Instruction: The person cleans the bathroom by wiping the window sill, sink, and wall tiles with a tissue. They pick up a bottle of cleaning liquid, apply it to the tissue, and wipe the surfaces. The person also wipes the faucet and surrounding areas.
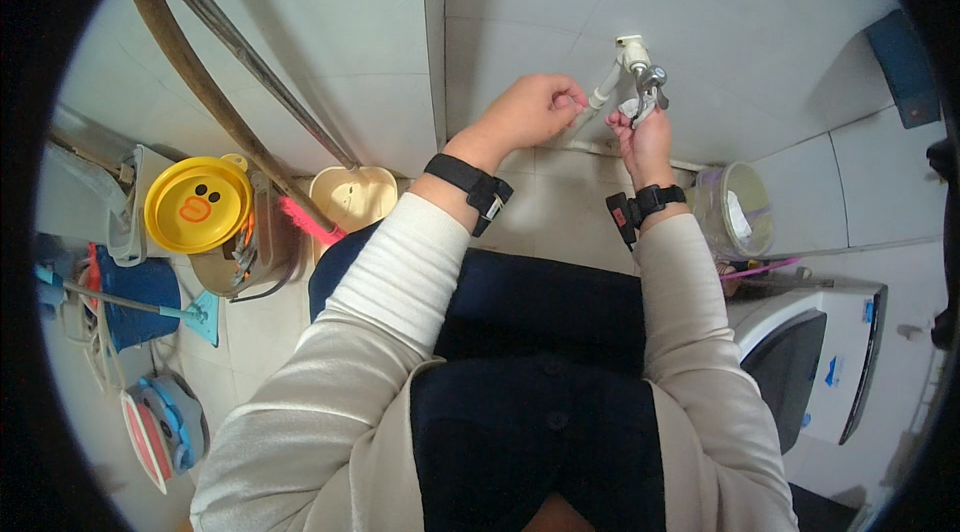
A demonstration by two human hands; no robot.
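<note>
A metal tap (652,82) sticks out from a white pipe fitting (632,57) on the tiled wall. Just below the tap, my right hand (648,144) has its fingers curled round a small white piece (630,110), whose exact kind is not clear. A white pipe (606,88) slants down from the fitting toward my left hand (538,112). My left fingertips are pinched together beside the pipe's lower end, and whatever lies between them is too small to make out. Both wrists wear black straps.
To the right stand a clear bucket (734,210) and a white-and-black appliance (810,362). Leftward are a yellow basin (198,204), a cream container (353,195), a pink brush (310,220), a blue bucket (135,297) and long handles (205,67) leaning by the wall.
</note>
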